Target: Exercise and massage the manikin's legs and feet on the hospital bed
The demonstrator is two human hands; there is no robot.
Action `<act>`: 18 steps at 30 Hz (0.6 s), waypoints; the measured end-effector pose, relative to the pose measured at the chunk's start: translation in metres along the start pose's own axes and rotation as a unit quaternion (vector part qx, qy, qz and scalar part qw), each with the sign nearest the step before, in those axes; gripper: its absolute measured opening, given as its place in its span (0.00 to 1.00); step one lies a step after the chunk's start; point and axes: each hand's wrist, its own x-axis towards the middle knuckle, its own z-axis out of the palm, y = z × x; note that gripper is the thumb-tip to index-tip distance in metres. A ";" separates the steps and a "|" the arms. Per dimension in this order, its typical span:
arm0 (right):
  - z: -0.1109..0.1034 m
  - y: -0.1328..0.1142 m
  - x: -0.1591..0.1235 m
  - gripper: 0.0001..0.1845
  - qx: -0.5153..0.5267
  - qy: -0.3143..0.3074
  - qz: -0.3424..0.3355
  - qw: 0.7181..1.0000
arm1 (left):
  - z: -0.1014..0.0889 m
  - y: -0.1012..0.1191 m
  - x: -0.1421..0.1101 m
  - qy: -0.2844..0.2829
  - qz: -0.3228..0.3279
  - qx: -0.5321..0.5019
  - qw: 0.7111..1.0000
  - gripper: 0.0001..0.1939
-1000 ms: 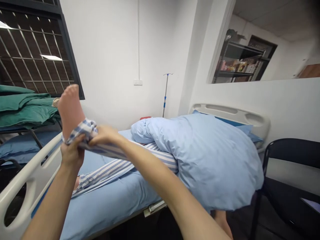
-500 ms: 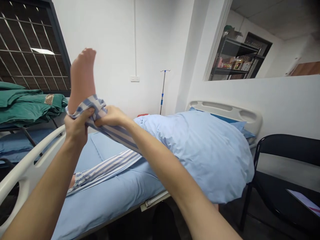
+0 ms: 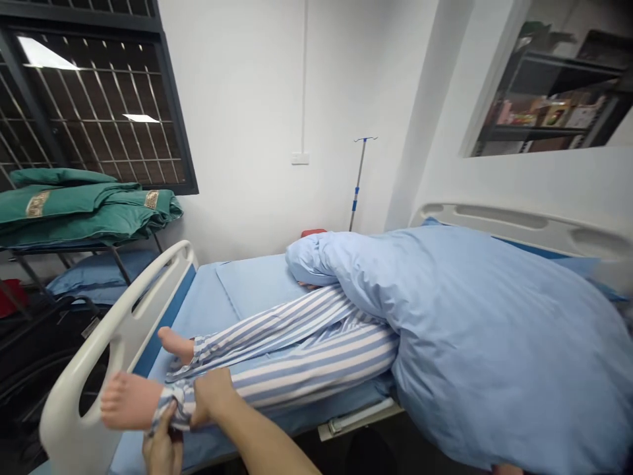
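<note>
Near leg (image 3: pixel 346 356), striped trousers (image 3: pixel 277 382), along near side of bed (image 3: pixel 247 280); long axis roughly lengthwise, foot (image 3: pixel 131 401) pointing at footboard (image 3: pixel 116 326). Left hand (image 3: pixel 163 448) under ankle cuff (image 3: pixel 180 399), thumb up; right hand (image 3: pixel 212 396) over it, forearm slanting in from bottom edge. Both clamped on.

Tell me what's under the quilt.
Both legs of the striped trousers run in under the quilt, which is spread over the bed. Farther in, everything is covered, so what lies there cannot be seen.
</note>
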 end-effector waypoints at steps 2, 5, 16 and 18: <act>0.003 -0.006 0.024 0.22 -0.006 -0.013 -0.024 1.000 | -0.030 -0.029 0.005 0.015 -0.064 -0.007 0.998 0.15; 0.003 -0.011 0.054 0.23 -0.017 -0.045 -0.059 0.997 | -0.056 -0.053 0.005 0.026 -0.132 -0.004 0.991 0.13; 0.019 0.003 0.010 0.17 -0.013 -0.039 0.000 0.999 | -0.040 -0.031 0.001 0.008 -0.077 0.011 0.997 0.16; 0.024 0.004 -0.016 0.23 -0.015 -0.004 0.032 0.999 | -0.012 -0.005 -0.004 0.012 -0.039 0.019 0.999 0.19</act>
